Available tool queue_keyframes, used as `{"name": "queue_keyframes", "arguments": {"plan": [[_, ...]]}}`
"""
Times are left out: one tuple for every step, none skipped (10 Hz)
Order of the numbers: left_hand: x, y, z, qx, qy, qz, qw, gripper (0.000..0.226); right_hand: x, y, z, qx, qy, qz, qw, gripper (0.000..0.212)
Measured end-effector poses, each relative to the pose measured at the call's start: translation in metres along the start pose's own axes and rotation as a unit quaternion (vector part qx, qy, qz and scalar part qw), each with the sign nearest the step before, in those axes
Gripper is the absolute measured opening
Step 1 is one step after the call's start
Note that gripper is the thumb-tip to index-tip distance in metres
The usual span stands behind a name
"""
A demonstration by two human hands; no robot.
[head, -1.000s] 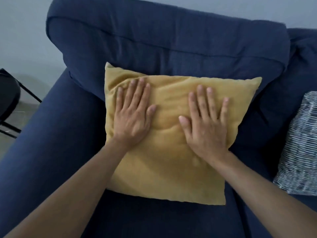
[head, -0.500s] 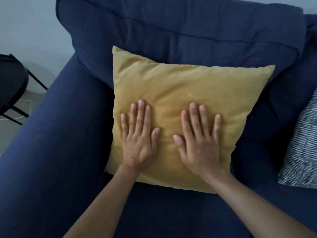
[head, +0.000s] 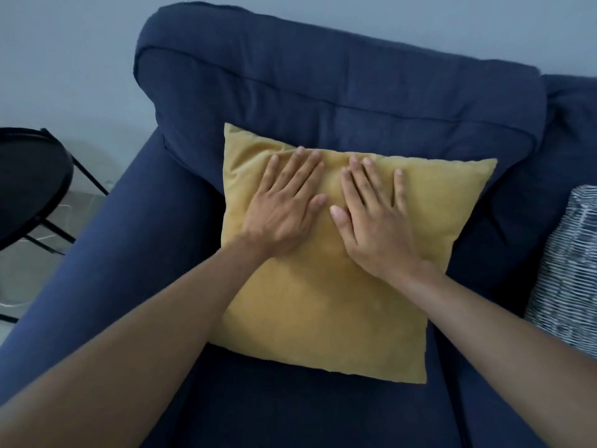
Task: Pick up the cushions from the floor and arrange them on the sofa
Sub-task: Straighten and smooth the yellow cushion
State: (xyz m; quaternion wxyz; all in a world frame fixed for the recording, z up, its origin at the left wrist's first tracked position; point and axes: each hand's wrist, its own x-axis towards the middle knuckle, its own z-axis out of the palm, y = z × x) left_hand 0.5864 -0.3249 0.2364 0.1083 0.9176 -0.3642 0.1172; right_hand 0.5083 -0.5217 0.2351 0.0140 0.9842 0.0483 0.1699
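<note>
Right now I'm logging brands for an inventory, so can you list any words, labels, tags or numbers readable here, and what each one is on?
None: no readable text anywhere in this view.
Yellow cushion: plain fabric, no tag or label showing.
Navy sofa: no label visible.
Striped cushion: only a white-line pattern, no lettering.
Black side table: no markings visible.
</note>
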Motion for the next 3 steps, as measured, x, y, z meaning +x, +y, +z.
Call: {"name": "queue_keyframes", "arguments": {"plan": [[-0.003, -0.035, 0.003, 0.028, -0.046, -0.071, 0.996, 0.075, -0.006, 0.033, 0.002, -0.036, -0.028, 0.034, 0.998, 0.073], [-0.008, -0.062, -0.010, 0.027, -0.054, -0.169, 0.984, 0.073, -0.013, 0.065, -0.010, -0.030, -0.042, 0.103, 0.993, 0.074], [-0.020, -0.072, -0.031, 0.036, -0.034, -0.214, 0.975, 0.075, -0.025, 0.079, -0.029, -0.018, -0.040, 0.140, 0.989, 0.075]]}}
